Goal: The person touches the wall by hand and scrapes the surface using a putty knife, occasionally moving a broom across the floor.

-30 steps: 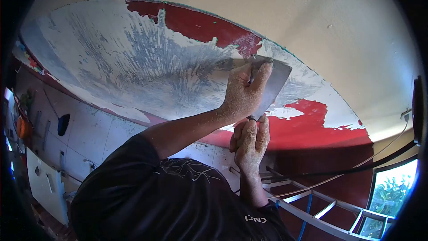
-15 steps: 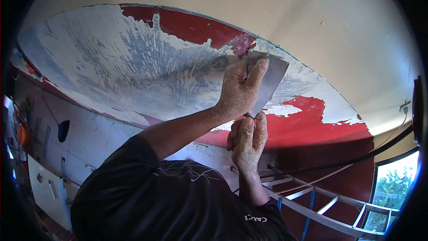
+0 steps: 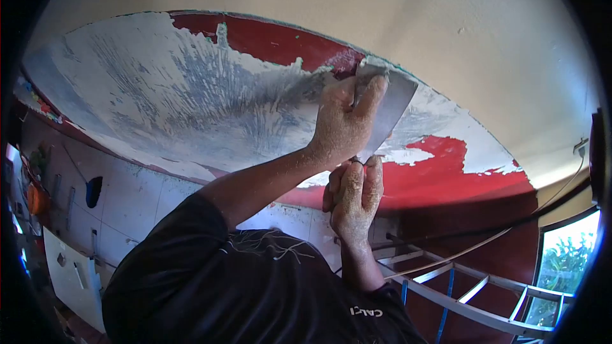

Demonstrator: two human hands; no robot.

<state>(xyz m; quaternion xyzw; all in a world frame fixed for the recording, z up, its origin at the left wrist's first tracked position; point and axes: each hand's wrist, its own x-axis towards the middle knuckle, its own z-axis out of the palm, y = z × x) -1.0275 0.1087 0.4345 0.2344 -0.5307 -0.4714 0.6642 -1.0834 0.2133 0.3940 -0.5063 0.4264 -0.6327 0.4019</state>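
Largest first: beige ceiling overhead, bordered by a curved surface coated in streaky white and grey, with red paint exposed in patches. A ladder is seen lower right.

The scraper is held up near the rim where curved surface and ceiling meet, wide edge uppermost. Whether that edge is touching can't be confirmed.

Handling, judged by look: blade is flat, thin, probably metal; light overall, stiff lengthwise, maybe some flex across the wide edge. Not fragile, though corners could gouge soft coating. Best held by the narrow end, with the blade backed near the middle, fingers kept off the edge.

Both hands are occupied. Blade is clamped by the left hand, thumb laid along the near face; finger placement behind isn't shown. Narrow end is gripped by the right hand, handle mostly hidden.

Pale crust is seen along the wide edge; loose or attached can't be told. Skin is coated in dust, so grip could be slick.
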